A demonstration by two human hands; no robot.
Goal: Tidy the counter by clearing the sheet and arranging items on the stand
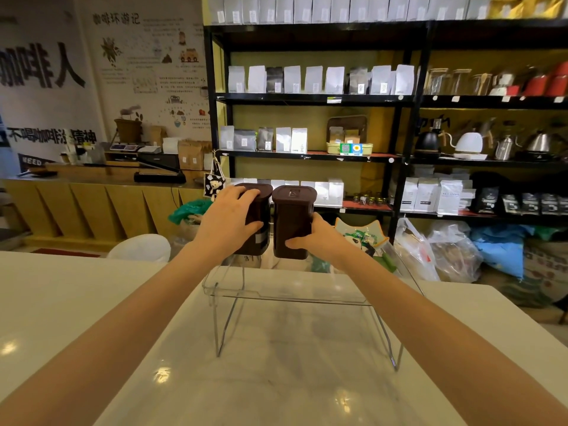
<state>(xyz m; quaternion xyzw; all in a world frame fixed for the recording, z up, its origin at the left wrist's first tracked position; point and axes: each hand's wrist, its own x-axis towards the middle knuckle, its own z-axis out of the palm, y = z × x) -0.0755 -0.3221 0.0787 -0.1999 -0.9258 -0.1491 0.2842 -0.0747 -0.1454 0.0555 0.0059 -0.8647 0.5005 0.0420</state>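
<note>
The room is a coffee shop: black shelving (310, 99) fills the back wall with rows of white and grey coffee bags (313, 79), kettles (467, 142) sit on the right-hand shelves, and a wooden service bench runs along the left under a wall poster. In front, the pale, glossy tabletop (92, 302) carries a light marbled sheet (276, 388), which is not yet cleared. On that sheet stands the clear acrylic stand (295, 298), a raised tray on thin legs, its front part bare.

The step in hand appears to be arranging items on the stand. Two dark brown lidded canisters sit upright at its far edge, just beside each other, with a narrow gap between. The left hand (229, 219) wraps the left canister (256, 216) from the front and top, its grip closed around the body. The right hand (316, 238) clasps the right canister (293, 221) low on its side, thumb across the front.

The next move likely calls for squaring both canisters side by side, checking that their bases rest fully on the tray, then letting go gently so neither tips off the back edge. The sheet would come afterwards.
</note>
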